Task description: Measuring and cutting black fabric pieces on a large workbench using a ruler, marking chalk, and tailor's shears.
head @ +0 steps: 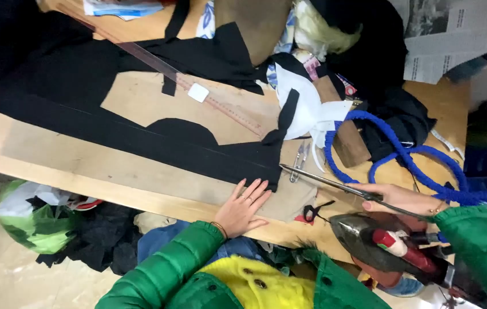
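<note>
Our right hand (pixel 401 197) grips the long scissors (pixel 335 186), blades pointing left toward the black fabric strip (pixel 140 143) at frame centre. Our left hand (pixel 243 209) lies flat, fingers spread, holding nothing, on the strip's end, nearer.

Both hands out in front, green padded sleeves at the wrists.

The left hand (pixel 244 206) lies flat, palm down, fingers (pixel 256 190) spread and pointing away, a ring and a thin bracelet showing. The right hand (pixel 399 198) reaches in from the right, fingers curled closed in a grip, knuckles up.
</note>
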